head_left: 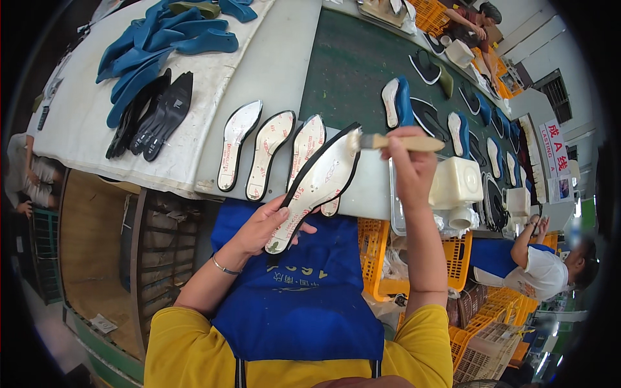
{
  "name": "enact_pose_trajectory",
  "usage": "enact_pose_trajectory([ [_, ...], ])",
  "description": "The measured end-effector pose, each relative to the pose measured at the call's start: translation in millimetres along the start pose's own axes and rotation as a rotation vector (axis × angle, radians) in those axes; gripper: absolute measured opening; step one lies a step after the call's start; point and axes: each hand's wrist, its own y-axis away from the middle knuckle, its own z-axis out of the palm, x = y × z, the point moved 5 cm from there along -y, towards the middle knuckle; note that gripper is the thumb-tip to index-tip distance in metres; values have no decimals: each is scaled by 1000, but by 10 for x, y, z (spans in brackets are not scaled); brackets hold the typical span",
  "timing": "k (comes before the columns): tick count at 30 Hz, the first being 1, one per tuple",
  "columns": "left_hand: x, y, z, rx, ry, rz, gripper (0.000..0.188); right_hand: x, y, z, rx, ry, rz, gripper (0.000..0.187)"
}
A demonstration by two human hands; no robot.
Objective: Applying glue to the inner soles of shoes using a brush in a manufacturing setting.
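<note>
Left hand (pixel 262 226) grips heel end of pointed white insole (pixel 317 184), black-edged, raised over blue apron (pixel 304 291). Right hand (pixel 411 165) fingers closed round wooden brush (pixel 388 141), bristles touching insole toe. Three matching insoles (pixel 268 152) lie on table edge behind. White square tub (pixel 456 182) just right. Far right, white sign (pixel 553 145), red characters.

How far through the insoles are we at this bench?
Three insoles already lie in a row on the bench edge, whether coated is unclear. In hand: the left hand holds one insole while the right hand sets a brush to its tip. Dark soles sit stacked beyond, seemingly untouched.
</note>
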Motion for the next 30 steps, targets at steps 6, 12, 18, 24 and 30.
enact_pose_trajectory([
  [6,52,94,-15,-21,-56,28,52,15,-128,188,-25,255,-99,10],
  [12,101,197,-100,19,-31,45,47,17,-255,11,101,87,-22,12],
  [18,93,187,-150,41,-2,70,47,-198,237,345,-220,83,-12,9],
  [24,118,256,-116,-34,-28,61,48,-8,-235,133,-22,255,-158,11],
  [30,99,255,-115,-37,-24,29,49,-152,-236,13,34,-47,-4,11],
])
